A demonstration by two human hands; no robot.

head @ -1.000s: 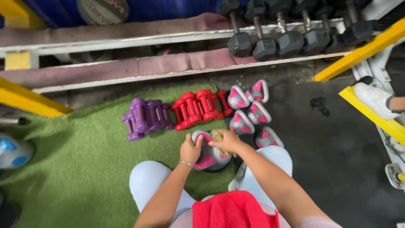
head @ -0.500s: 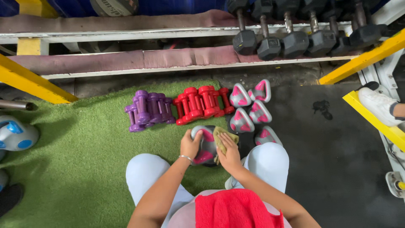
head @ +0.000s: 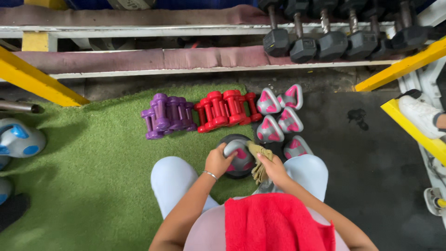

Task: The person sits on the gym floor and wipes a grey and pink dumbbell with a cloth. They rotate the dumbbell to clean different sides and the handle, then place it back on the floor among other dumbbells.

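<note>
As before, left hand (head: 217, 161) steadies dumbbell (head: 239, 155) | cloth (head: 258, 160) slid rightward

Green turf (head: 93, 186) covers the floor beside a dark rubber mat (head: 371, 176). Purple dumbbells (head: 167, 115) and red dumbbells (head: 226, 109) lie on the turf. Grey-and-pink weights (head: 278, 116) lie at the seam.

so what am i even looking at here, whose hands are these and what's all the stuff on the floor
This is one picture from a camera worn on a person's head, looking down at their own knees and two bare hands. The left hand grips a grey and pink dumbbell standing on the green turf mat. The right hand presses a tan cloth against it. Behind lie purple dumbbells, red dumbbells and more grey and pink ones. Black dumbbells sit on a rack further back. A red towel lies across the lap.
</note>
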